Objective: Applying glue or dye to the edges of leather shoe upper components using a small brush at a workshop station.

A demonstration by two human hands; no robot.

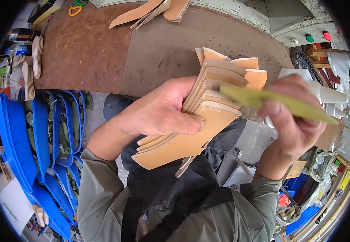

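Observation:
My left hand [158,109] is closed around a fanned stack of tan, leather-like shoe pieces [171,149], its thumb pressed on the front piece. The upper ends of the pieces are spread in steps, with a shiny wet-looking patch near one edge. To the right, my right hand [293,129] grips a flat, long olive-green piece [279,101] between thumb and fingers. Motion blurs its left end, which overlaps the right edge of the stack in view; whether they touch I cannot tell. The exact kind of the olive piece is not clear.
Beyond my hands is a brown worktable [90,52] with more tan shoe pieces [150,12] and yellow-handled scissors [75,10]. Blue trays [17,133] of green pieces stand at left, near stacked soles [37,56]. A machine with push-buttons [309,38] is at far right.

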